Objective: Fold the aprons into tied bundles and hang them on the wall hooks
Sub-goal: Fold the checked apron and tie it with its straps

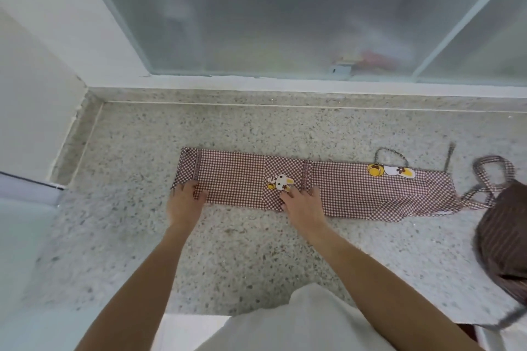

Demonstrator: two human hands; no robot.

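Note:
A brown-and-white checked apron [348, 188] lies folded into a long narrow strip across the speckled stone counter [256, 259]. It carries cartoon rabbit patches. Its thin ties [392, 152] loop out past the strip's far right end. My left hand [186, 202] rests on the strip's left end, fingers lying on the near edge of the cloth. My right hand [302, 205] presses flat on the strip's middle, just below a rabbit patch. Neither hand plainly grips the fabric.
A second, brown striped apron [504, 239] lies bunched at the counter's right edge, its straps [494, 172] looped toward the checked one. A frosted sliding window [285, 17] stands behind the counter, a white wall [34, 94] to the left.

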